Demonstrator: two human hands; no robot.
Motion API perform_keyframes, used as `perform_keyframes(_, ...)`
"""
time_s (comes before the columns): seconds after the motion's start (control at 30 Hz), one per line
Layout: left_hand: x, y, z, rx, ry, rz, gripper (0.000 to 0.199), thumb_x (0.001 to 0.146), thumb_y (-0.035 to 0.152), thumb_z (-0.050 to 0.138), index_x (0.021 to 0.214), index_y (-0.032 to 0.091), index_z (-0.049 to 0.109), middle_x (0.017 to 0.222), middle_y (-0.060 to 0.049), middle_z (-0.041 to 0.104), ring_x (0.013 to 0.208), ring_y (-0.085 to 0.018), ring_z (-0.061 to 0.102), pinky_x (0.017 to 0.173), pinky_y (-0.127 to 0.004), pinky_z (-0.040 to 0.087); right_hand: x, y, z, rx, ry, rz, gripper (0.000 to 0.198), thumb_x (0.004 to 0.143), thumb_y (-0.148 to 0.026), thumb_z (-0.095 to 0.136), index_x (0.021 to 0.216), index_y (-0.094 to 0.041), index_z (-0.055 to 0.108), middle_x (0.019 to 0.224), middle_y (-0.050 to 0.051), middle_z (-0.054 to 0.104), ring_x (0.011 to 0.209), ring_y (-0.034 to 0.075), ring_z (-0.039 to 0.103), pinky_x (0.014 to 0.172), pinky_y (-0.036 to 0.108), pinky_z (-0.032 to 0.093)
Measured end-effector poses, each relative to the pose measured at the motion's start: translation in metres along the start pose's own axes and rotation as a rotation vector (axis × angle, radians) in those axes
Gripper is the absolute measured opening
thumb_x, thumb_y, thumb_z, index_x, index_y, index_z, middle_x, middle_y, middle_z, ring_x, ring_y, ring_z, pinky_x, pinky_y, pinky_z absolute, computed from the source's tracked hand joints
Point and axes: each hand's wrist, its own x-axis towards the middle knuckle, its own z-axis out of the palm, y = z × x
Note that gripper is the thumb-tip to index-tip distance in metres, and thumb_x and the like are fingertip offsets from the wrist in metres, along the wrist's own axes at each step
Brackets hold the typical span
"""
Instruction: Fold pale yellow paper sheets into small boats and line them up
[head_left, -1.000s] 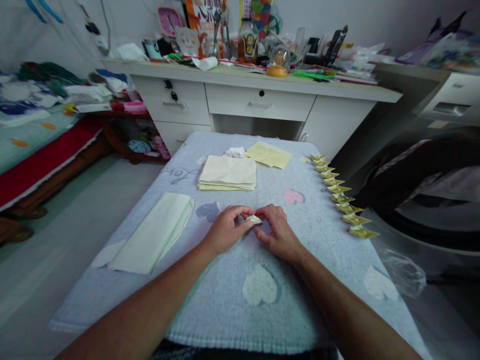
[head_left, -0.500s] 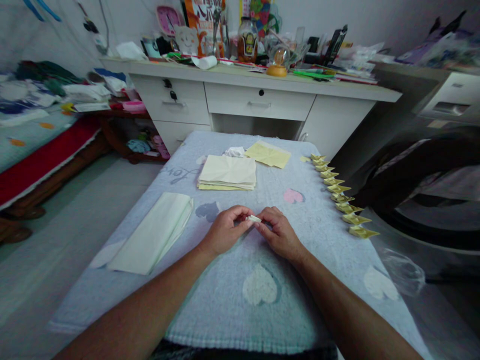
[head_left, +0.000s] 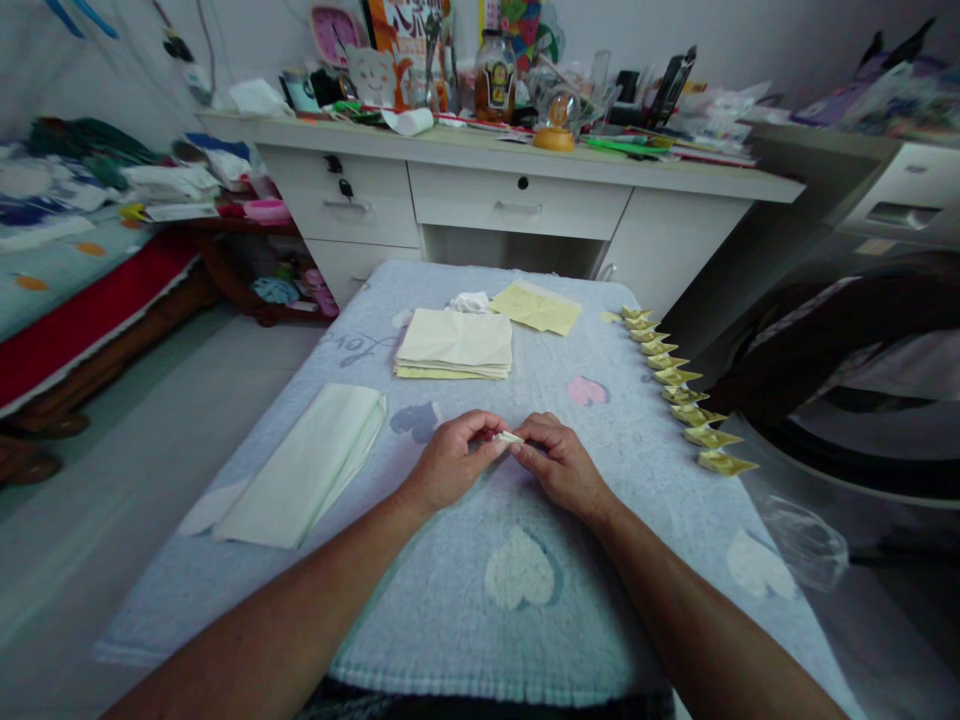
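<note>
Between my two hands is a small folded piece of pale paper (head_left: 508,437), pinched at both ends over the middle of the cloth-covered table. My left hand (head_left: 456,458) has thumb and fingers closed on its left end. At its right end my right hand (head_left: 559,465) grips it the same way. Fingers hide most of the fold. Beyond them lies a stack of creased cream paper squares (head_left: 454,342). To the left rests a long folded bundle of pale paper (head_left: 307,465). Several yellow folded paper boats (head_left: 676,377) form a row along the right edge.
A yellow sheet (head_left: 537,306) and a crumpled white tissue (head_left: 469,302) lie at the table's far side. Behind stands a cluttered white desk (head_left: 521,205). A washing machine (head_left: 900,215) is on the right, a bed (head_left: 82,290) on the left. A clear plastic bag (head_left: 802,545) hangs by the right edge.
</note>
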Motion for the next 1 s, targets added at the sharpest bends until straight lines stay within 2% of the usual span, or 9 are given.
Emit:
perform_keyframes(0.27, -0.0010, 0.0043, 0.0000, 0.041, 0.008, 0.030, 0.015, 0.082, 0.028, 0.059, 0.089, 0.016, 0.066, 0.080, -0.001, 0.064, 0.077, -0.014, 0.058, 0.076, -0.025, 0.046, -0.0002, 0.0023, 0.0004, 0.021, -0.006, 0.003, 0.027, 0.092, -0.039, 0.053, 0.078, -0.021, 0.068, 0.073, 0.001, 0.060, 0.077, 0.016, 0.054, 0.079, 0.031, 0.038)
perform_keyframes(0.53, -0.0002, 0.0047, -0.0004, -0.020, -0.001, -0.010, 0.016, 0.082, 0.029, 0.059, 0.089, 0.016, 0.064, 0.080, -0.001, 0.063, 0.076, -0.014, 0.056, 0.073, -0.024, 0.045, -0.0002, -0.0038, -0.0007, 0.067, -0.013, 0.040, 0.019, 0.088, -0.034, 0.055, 0.080, -0.020, 0.064, 0.076, 0.002, 0.059, 0.080, 0.017, 0.054, 0.078, 0.031, 0.040)
perform_keyframes(0.77, -0.0009, 0.0036, 0.0002, -0.012, 0.001, 0.000, 0.016, 0.082, 0.030, 0.059, 0.087, 0.016, 0.064, 0.077, -0.001, 0.061, 0.074, -0.013, 0.055, 0.072, -0.024, 0.045, 0.0003, -0.0032, -0.0020, 0.074, -0.020, 0.038, 0.024, 0.091, -0.034, 0.053, 0.076, -0.020, 0.066, 0.072, 0.001, 0.057, 0.079, 0.017, 0.052, 0.078, 0.031, 0.039)
perform_keyframes(1.0, -0.0023, 0.0044, 0.0013, 0.027, 0.003, 0.020, 0.013, 0.083, 0.027, 0.058, 0.086, 0.016, 0.063, 0.077, 0.000, 0.061, 0.074, -0.013, 0.056, 0.072, -0.023, 0.044, 0.0008, 0.0015, -0.0022, 0.123, -0.018, 0.022, 0.024, 0.091, -0.037, 0.055, 0.083, -0.021, 0.071, 0.073, 0.001, 0.059, 0.078, 0.016, 0.054, 0.080, 0.032, 0.038)
